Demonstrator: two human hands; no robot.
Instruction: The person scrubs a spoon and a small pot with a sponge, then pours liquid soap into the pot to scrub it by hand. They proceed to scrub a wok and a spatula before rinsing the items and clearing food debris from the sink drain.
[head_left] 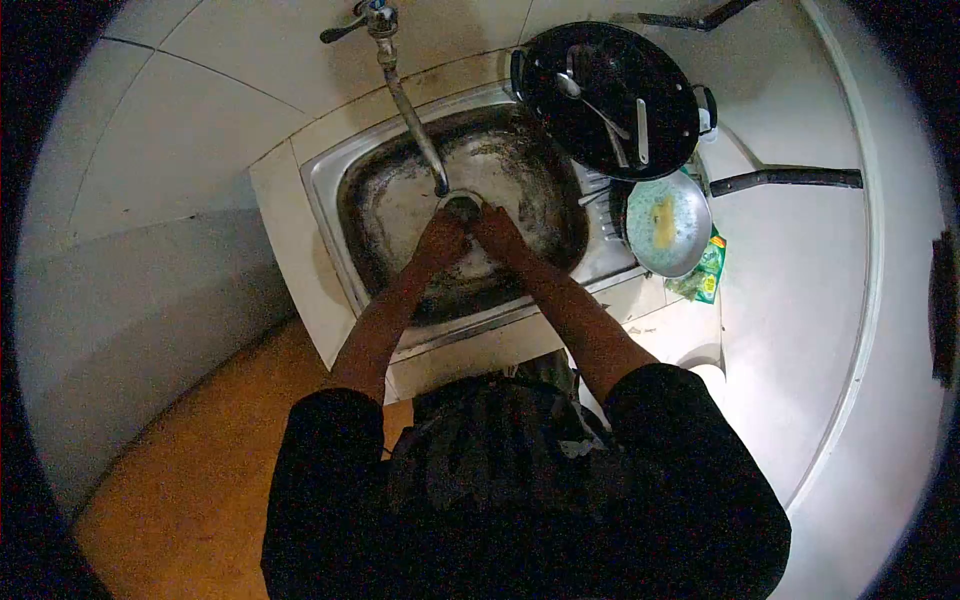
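Observation:
Both my hands are inside the stained metal sink, below the tip of the faucet. Between them is a small round vessel with a pale rim and a dark inside; its exact kind is hard to make out. My left hand is closed on its left side. On the right side, my right hand is closed against it, with the fingers partly hidden. Any running water is too dim to see.
Right of the sink, a large black pan holds a spoon and other utensils. Nearer stands a metal bowl of suds with a yellow sponge in it. A green packet lies beside the bowl. Walls rise behind and left.

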